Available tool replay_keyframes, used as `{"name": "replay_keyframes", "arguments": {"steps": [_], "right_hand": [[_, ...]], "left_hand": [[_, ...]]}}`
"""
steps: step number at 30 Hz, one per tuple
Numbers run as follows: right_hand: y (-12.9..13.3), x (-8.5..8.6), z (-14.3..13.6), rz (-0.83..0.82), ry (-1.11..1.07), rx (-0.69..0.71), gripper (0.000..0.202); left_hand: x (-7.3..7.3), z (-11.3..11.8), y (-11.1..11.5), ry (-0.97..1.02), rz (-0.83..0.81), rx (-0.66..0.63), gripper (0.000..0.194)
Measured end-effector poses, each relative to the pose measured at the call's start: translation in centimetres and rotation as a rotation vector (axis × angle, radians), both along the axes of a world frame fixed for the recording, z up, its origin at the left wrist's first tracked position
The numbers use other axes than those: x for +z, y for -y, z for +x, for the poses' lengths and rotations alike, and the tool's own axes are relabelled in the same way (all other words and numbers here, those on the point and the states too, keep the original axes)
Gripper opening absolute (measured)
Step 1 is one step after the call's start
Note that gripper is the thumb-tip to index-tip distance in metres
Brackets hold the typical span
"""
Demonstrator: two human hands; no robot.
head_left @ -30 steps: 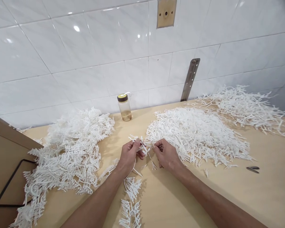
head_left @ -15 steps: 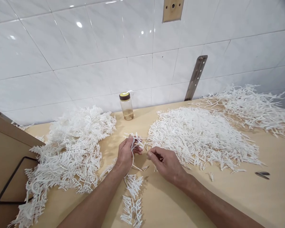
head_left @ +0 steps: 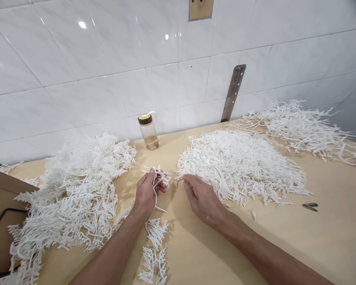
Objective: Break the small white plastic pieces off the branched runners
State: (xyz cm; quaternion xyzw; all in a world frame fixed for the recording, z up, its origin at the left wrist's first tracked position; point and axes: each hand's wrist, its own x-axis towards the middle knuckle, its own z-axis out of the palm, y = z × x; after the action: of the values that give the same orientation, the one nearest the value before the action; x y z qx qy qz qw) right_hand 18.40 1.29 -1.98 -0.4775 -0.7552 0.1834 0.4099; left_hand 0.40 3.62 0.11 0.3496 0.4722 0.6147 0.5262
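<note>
White strand (head_left: 161,179) pinched between left fingers (head_left: 161,189), long axis stretching away, tail nearest, right fingers (head_left: 192,180) barely parted, hold unclear

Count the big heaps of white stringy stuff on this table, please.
3: a left heap left of the left hand, a middle heap just beyond the right hand, and a far-right heap near the wall. Small clumps aren't counted.
</note>
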Motion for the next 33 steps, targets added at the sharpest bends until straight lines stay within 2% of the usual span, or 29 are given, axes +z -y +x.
{"name": "replay_keyframes", "arguments": {"steps": [3, 6, 8, 11, 15, 19, 27, 33], "right_hand": [[-0.6, 0.6, 0.8, 0.209, 0.011, -0.144, 0.04], [-0.3, 1.6, 0.8, 0.335, 0.004, -0.161, 0.048], [0.1, 2.0, 0.5, 0.357, -0.013, -0.148, 0.05], [0.4, 1.8, -0.2, 0.27, -0.084, -0.107, 0.043], [0.9, 1.2, -0.9, 0.023, -0.135, -0.009, 0.019], [1.3, 0.9, -1.3, -0.084, -0.129, 0.044, 0.014], [1.2, 0.5, -1.2, -0.12, -0.063, 0.066, 0.022], [1.3, 0.4, -1.5, -0.073, -0.046, 0.044, 0.034]], "left_hand": [[0.1, 0.1, 0.0, -0.016, 0.001, -0.005, 0.046], [0.2, 0.2, 0.1, -0.014, 0.004, -0.004, 0.046], [0.2, 0.3, 0.1, -0.008, 0.015, -0.023, 0.047], [0.1, 0.5, 0.1, 0.015, 0.037, -0.07, 0.046], [0.3, 0.6, 0.3, 0.119, 0.071, -0.164, 0.039], [0.4, 0.5, 0.6, 0.14, 0.052, -0.176, 0.04], [0.4, 0.2, 0.6, 0.211, 0.042, -0.199, 0.04], [0.3, 0.0, 0.2, 0.242, 0.006, -0.147, 0.042]]}}
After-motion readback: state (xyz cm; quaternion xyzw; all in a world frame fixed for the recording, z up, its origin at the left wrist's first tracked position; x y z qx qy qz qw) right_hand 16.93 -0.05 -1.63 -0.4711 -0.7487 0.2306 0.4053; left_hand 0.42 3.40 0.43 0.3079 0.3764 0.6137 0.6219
